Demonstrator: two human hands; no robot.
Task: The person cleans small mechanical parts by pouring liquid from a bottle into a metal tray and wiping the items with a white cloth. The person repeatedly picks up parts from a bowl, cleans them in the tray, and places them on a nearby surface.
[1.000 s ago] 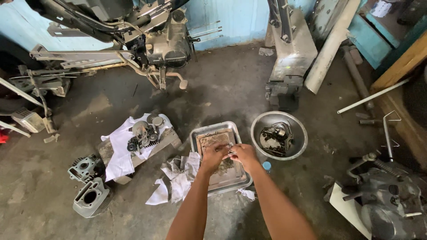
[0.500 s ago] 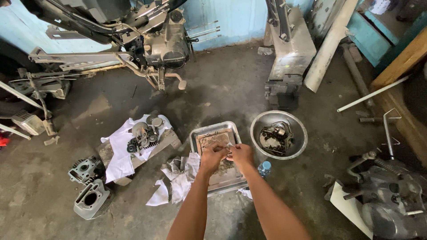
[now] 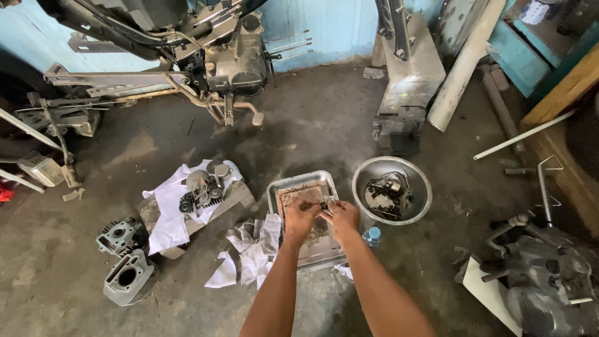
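Over the metal tray (image 3: 279, 195) on the floor, the left hand (image 3: 301, 218) and right hand (image 3: 341, 216) pinch a small dark part (image 3: 325, 205) between their fingertips; its direction and long axis are too small to tell.

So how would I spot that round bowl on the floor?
Start at the person's two hands over the rectangular metal tray in the middle of the concrete floor. Just right of it sits the steel bowl: the only round container, holding a dark greasy engine part.
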